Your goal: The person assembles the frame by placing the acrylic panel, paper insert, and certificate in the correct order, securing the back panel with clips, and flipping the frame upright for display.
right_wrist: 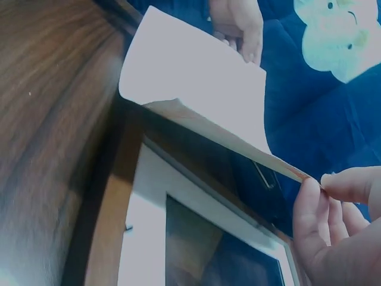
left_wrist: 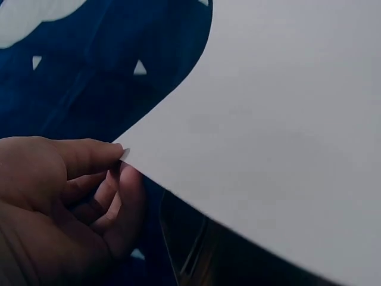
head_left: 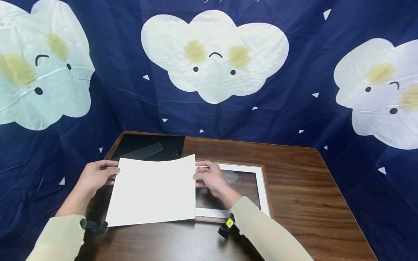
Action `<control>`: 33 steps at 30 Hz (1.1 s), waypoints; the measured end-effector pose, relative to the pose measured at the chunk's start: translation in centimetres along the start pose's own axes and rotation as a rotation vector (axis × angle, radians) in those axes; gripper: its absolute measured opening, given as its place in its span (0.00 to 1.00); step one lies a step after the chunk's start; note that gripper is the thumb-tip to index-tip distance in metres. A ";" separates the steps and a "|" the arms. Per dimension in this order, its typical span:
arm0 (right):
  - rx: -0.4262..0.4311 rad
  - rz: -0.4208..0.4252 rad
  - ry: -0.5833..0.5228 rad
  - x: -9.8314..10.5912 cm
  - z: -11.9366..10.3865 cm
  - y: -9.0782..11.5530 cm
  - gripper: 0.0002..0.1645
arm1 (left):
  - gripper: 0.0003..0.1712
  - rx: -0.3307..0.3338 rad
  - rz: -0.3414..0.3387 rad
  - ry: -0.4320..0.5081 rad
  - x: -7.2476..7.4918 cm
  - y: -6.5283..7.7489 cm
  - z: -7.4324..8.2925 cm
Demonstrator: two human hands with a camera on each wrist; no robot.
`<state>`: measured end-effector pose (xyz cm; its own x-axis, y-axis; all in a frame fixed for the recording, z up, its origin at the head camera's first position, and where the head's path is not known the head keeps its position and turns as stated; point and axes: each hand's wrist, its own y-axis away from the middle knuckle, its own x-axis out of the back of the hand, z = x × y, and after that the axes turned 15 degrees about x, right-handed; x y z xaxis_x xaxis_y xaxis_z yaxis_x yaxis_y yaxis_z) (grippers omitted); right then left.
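Both hands hold a white sheet of paper (head_left: 153,192) up off the table, its blank side toward the head camera. My left hand (head_left: 96,175) pinches the sheet's left edge near the upper corner between thumb and fingers. At the opposite edge my right hand (head_left: 210,177) pinches it the same way. The sheet sags and bends slightly; in the right wrist view a reddish tint shows along its underside. Partly hidden behind the sheet and the right forearm lies a picture frame (right_wrist: 107,229) with a white mat (right_wrist: 149,193) around a dark, glossy opening.
A black backing panel (head_left: 174,145) with a strip-like stand (head_left: 151,149) lies at the table's back left. The brown wooden table (head_left: 303,188) extends right of the frame. Dark blue cloth (head_left: 124,90) with white clouds surrounds the table on three sides.
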<state>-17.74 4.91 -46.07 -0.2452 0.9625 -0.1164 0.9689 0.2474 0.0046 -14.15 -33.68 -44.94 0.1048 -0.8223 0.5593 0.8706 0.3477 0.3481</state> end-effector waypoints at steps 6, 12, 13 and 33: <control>-0.010 -0.030 0.058 2.7 -0.4 0.6 0.25 | 0.23 -0.020 -0.055 0.012 -1.9 0.7 1.2; -0.014 -0.018 0.097 5.4 -0.4 0.9 0.24 | 0.21 -0.060 -0.127 0.064 -4.0 0.6 1.9; -0.016 -0.012 0.107 5.8 -0.4 0.9 0.24 | 0.21 -0.066 -0.143 0.071 -4.3 0.6 2.0; -0.067 0.105 0.328 13.6 -0.5 2.7 0.20 | 0.17 0.025 -0.290 0.162 -11.0 -0.2 4.7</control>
<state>-18.47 18.73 -47.12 -0.1526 0.9650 0.2135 0.9877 0.1415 0.0665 -17.72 -22.56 -47.64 -0.0684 -0.9489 0.3081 0.8637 0.0982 0.4943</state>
